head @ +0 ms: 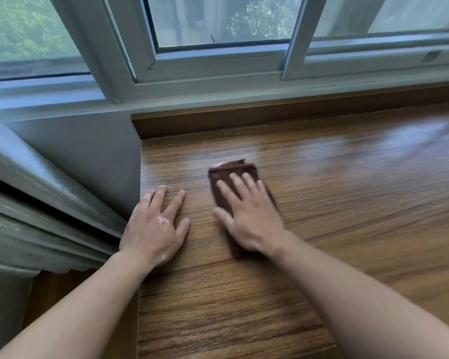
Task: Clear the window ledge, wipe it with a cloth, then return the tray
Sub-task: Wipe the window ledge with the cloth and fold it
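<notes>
- Wood-grain window ledge (322, 203) filled the lower right of the view, with a grey wall corner at its left end.
- Two bare forearms reached forward over the ledge from the near edge.
- One left hand (154, 225) lay palm down on the ledge at its left end, fingers straight and spread, holding nothing.
- One right hand (250, 216) lay flat on one folded brown cloth (231, 172), fingers straight, pressing it onto the ledge just right of the left hand.
- That cloth's long axis ran away from the person, tilted slightly left, its far end showing past the fingertips.
- Farthest, behind the ledge, stood a sliding window (218, 60) with grey frames.
</notes>
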